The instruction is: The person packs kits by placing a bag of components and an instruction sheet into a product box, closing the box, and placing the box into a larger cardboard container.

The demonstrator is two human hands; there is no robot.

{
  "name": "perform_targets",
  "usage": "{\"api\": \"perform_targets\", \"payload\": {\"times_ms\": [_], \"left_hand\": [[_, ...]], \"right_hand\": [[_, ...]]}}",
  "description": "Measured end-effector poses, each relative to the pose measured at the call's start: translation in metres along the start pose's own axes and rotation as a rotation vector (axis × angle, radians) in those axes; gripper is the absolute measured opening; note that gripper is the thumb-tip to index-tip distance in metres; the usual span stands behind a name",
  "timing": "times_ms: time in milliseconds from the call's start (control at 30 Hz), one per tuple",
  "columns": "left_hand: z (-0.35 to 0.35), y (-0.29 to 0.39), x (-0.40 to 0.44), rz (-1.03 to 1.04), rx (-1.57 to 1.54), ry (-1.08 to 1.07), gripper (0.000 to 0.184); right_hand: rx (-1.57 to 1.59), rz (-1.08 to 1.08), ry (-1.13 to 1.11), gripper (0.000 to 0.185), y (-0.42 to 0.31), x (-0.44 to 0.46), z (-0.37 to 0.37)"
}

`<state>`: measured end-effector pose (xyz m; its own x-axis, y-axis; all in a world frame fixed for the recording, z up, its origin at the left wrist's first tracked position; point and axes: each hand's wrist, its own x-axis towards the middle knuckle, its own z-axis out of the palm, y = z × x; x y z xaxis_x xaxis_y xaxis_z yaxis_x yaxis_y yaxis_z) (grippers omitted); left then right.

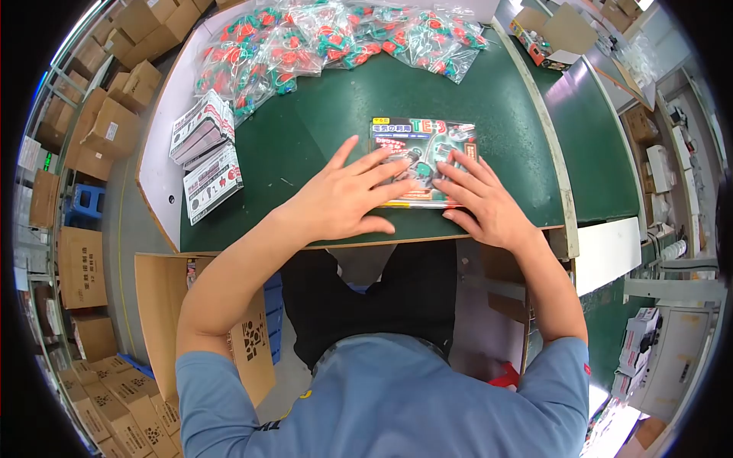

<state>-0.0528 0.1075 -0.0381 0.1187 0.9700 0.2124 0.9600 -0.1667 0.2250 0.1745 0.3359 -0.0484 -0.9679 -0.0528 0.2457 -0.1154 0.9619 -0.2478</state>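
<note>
TE-3 box (424, 153) by the tabletop's (328, 114) near edge!
Left hand (343, 191) and right hand (489, 204) splay across it (lower half partly hidden).

Bright, even light fills the room, laying a soft sheen over the green worktop (290, 145) and glints on the plastic bags (305, 46). The TE-3 package (426, 156) looks crisp; toward the black-rimmed edges, cardboard boxes (82, 267) bow, and the lower right glares white.
</note>
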Motion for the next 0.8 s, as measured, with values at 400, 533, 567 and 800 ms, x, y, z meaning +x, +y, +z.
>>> {"api": "perform_targets", "payload": {"times_ms": [400, 533, 567, 800], "left_hand": [[0.013, -0.006, 0.006, -0.015, -0.125, 0.041, 0.048], [0.034, -0.019, 0.003, 0.014, -0.494, 0.194, 0.040], [0.040, -0.017, 0.001, 0.039, -0.413, 0.195, 0.039], [0.025, -0.013, 0.001, 0.090, -0.139, 0.114, 0.046]], "right_hand": [[0.028, 0.026, 0.060, 0.046, -0.005, -0.001, 0.003], [-0.007, 0.008, 0.077, 0.043, -0.001, 0.004, 0.002], [-0.032, 0.004, 0.068, 0.043, -0.002, -0.001, 0.004], [-0.063, 0.010, 0.044, 0.043, -0.005, -0.001, 0.006]]}}
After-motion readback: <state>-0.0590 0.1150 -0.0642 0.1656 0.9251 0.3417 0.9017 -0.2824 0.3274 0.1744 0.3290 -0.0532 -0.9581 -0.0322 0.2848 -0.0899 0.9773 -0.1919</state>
